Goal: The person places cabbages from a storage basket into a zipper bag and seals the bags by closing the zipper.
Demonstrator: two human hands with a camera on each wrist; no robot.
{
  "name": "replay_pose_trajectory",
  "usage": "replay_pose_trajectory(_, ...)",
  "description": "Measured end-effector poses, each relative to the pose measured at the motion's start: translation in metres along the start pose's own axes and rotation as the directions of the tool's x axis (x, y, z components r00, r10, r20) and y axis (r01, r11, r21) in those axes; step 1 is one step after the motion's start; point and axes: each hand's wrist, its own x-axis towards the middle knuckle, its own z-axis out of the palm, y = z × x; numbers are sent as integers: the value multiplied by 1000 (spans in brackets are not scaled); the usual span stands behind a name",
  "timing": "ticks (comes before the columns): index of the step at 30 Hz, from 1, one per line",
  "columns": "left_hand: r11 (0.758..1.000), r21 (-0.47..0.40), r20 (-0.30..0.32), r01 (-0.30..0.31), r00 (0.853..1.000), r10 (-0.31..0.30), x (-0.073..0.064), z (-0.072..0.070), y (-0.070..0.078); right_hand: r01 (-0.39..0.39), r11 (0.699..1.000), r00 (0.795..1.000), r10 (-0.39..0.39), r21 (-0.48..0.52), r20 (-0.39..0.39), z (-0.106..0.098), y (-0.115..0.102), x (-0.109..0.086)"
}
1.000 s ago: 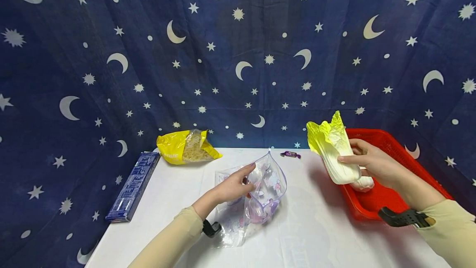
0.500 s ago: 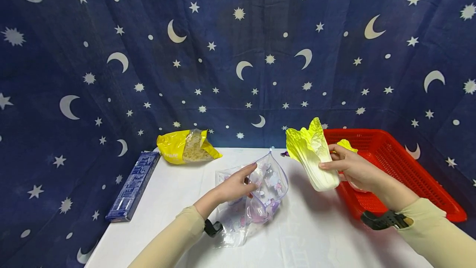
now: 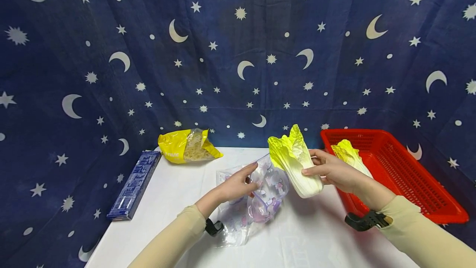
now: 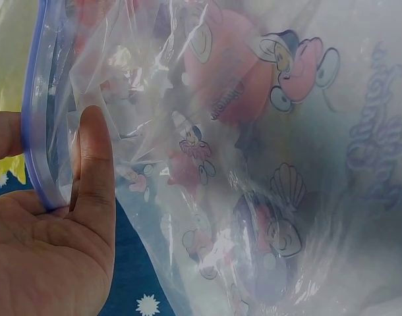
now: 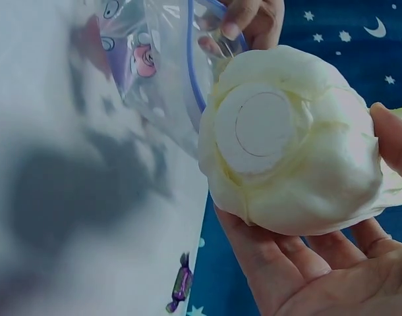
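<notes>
My right hand (image 3: 336,173) grips a napa cabbage (image 3: 297,162) by its thick white base, yellow-green leaves tilted up and to the left. In the right wrist view, its pale cut end (image 5: 257,128) faces the camera, thumb on one side and fingers beneath. A clear zip bag (image 3: 238,222) with pink and purple cartoon prints stands on the table, its mouth spread. My left hand (image 3: 238,185) holds the bag at its purple zip rim (image 4: 31,131), which runs between thumb and fingers. From the head view, the cabbage leaves overlap the far edge of the bag's mouth.
A red basket (image 3: 416,168) on the right holds another napa cabbage (image 3: 351,154). At the back left lie a yellow packet (image 3: 189,146) and a long blue box (image 3: 134,185). A purple wrapped candy (image 5: 181,284) shows in the right wrist view.
My right hand has carried the cabbage left, from over the red basket to the bag's mouth. My left hand and the bag have hardly moved. The cabbage in the basket now shows more fully.
</notes>
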Motion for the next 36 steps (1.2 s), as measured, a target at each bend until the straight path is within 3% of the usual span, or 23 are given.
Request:
replay_pose_trajectory(8,1000,-25,-9,-7,1000,7,1,2,0,-2,1000,999,3,-16,37,15,1,7)
replay_pose_trajectory(17,997,-74,-21,15,1000,-17,1,3,2,-7,981,999,13,-194,32,24,9,12)
replay_pose_trajectory(22,989,-148,-27,-3,1000,-1,2,6,-1,42,934,999,-39,-356,16,25,16,12)
replay_pose_trajectory(29,977,-212,-27,-17,1000,12,4,9,-1,61,865,997,-78,-498,-14,29,22,10)
replay_pose_trajectory(33,978,-209,-26,-26,999,21,6,9,0,51,806,996,-82,-590,-26,30,25,11)
replay_pose_trajectory(36,983,-184,-33,-26,999,20,5,9,2,25,739,996,-77,-673,-47,33,25,12)
